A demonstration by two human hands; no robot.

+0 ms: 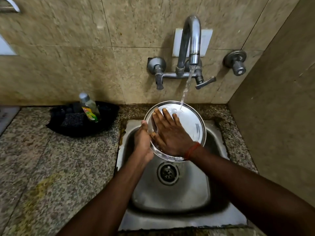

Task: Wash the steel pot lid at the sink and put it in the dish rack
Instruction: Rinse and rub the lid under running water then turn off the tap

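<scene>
The round steel pot lid (192, 123) is held tilted over the steel sink (170, 198), under running water from the tap (190, 40). My left hand (143, 142) grips the lid's left rim, thumb at the edge and fingers hidden behind it. My right hand (168, 133) lies flat on the lid's upper face with fingers spread and straight. The stream lands on the lid just past my fingertips. No dish rack is in view.
A black tray (105, 123) on the granite counter (51, 167) left of the sink holds a dish-soap bottle (89, 108) and a dark scrubber (73, 119). Tap handles (204, 82) jut from the tiled wall. A side wall stands close on the right.
</scene>
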